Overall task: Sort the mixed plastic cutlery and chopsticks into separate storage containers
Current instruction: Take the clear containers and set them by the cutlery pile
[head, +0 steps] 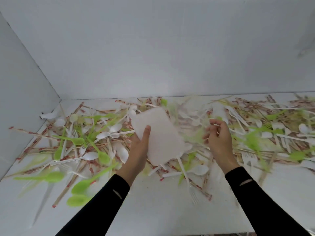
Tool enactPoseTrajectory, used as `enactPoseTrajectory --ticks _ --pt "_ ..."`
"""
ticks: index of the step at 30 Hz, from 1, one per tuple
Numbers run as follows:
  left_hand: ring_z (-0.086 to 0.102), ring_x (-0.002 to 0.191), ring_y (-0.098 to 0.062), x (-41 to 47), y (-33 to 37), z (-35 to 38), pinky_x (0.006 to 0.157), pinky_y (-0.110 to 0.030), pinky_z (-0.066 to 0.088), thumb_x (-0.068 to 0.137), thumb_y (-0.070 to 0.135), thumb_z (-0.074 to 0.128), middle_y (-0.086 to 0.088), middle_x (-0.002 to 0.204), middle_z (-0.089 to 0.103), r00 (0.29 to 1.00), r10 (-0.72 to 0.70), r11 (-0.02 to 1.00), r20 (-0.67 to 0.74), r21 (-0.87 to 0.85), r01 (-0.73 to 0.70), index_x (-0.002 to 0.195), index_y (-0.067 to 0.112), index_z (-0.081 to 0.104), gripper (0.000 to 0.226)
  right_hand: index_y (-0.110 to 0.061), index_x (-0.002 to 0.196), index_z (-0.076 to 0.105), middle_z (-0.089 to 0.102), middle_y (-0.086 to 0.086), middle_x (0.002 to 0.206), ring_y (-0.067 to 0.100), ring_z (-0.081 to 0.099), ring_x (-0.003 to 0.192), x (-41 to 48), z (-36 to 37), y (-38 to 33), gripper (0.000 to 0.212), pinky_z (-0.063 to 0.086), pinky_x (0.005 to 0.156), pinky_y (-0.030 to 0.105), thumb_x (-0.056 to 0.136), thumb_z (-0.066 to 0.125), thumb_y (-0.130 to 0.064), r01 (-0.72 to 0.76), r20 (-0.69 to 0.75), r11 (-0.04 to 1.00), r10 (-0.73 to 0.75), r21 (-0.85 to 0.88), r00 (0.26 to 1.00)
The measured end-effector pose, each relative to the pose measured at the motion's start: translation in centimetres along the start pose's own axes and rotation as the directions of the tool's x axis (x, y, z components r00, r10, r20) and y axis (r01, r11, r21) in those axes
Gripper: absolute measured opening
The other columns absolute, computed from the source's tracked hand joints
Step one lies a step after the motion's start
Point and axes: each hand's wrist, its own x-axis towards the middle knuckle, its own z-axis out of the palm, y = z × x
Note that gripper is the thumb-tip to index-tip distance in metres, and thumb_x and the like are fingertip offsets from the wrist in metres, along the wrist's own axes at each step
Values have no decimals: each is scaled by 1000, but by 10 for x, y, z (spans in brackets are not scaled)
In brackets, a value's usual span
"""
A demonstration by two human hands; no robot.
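A wide heap of mixed cutlery covers the white table: green spoons, white spoons and forks, and chopsticks in red-printed paper sleeves. My left hand grips a white translucent plastic container, thumb on its upper face, and holds it tilted above the middle of the heap. My right hand hovers to the right of the container with its fingers curled; some blurred thin cutlery lies at its fingertips, and I cannot tell whether it holds any. Much of the heap on the right is motion-blurred.
The white table meets a grey back wall and a grey left wall. A white fitting sits in the back left corner. The near strip of table between my black sleeves is bare.
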Motion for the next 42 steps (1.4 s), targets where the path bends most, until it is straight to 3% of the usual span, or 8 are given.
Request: enactPoseTrajectory --ticks 8,12,16,21,25,34,37,42 --pt "66 113 -21 -70 -48 183 95 -50 53 69 59 81 0 126 67 927 -72 995 367 88 43 136 21 50 83 -25 104 62 64 -9 100 10 61 94 -27 -158 27 9 49 73 18 100 55 -22 -24 -67 998 21 -55 998" --pt "65 115 -25 -111 -80 259 97 -50 51 86 34 74 -5 125 68 834 -102 992 543 120 43 134 18 55 54 -28 113 58 58 -16 110 5 57 105 -40 -238 42 14 46 84 23 100 55 -30 -75 -93 995 69 -62 993" --pt "67 110 -19 -147 -101 323 95 -48 54 88 29 73 2 125 67 820 -170 985 547 85 147 137 23 46 56 -25 112 57 56 -14 117 9 58 108 -53 -317 58 13 45 80 20 100 56 -28 -179 -164 983 172 -28 971" --pt "67 109 -21 -169 -121 390 93 -50 55 80 32 80 -2 124 67 770 -205 979 605 119 166 134 20 47 64 -30 116 52 63 -3 116 14 63 98 -69 -384 70 15 54 81 40 101 52 -27 -308 -214 929 349 205 912" --pt "66 112 -22 -182 -138 435 94 -49 54 76 35 82 -2 127 65 755 -186 981 628 76 179 136 19 45 72 -29 128 50 60 7 124 32 65 109 -74 -421 79 31 57 85 53 98 58 -22 -359 -178 758 523 545 833" --pt "56 124 -18 -193 -165 547 92 -53 54 75 65 68 7 145 48 566 -262 964 782 183 193 147 49 17 90 -21 132 53 63 10 123 27 73 89 -77 -517 98 39 60 58 37 93 58 -18 -179 -249 672 489 719 836" --pt "54 126 -14 -189 -162 585 94 -52 53 82 62 63 12 148 41 501 -183 982 846 134 133 132 64 32 59 -20 137 51 60 16 130 27 71 90 -72 -550 108 37 59 55 33 99 53 -20 -178 -241 641 510 747 826" --pt "63 109 -14 -183 -166 646 76 -39 58 82 51 60 7 124 63 420 -142 990 896 130 56 125 31 56 48 -24 133 54 68 8 116 28 69 87 -45 -598 116 31 59 50 31 103 45 -28 -202 -262 672 521 712 812"
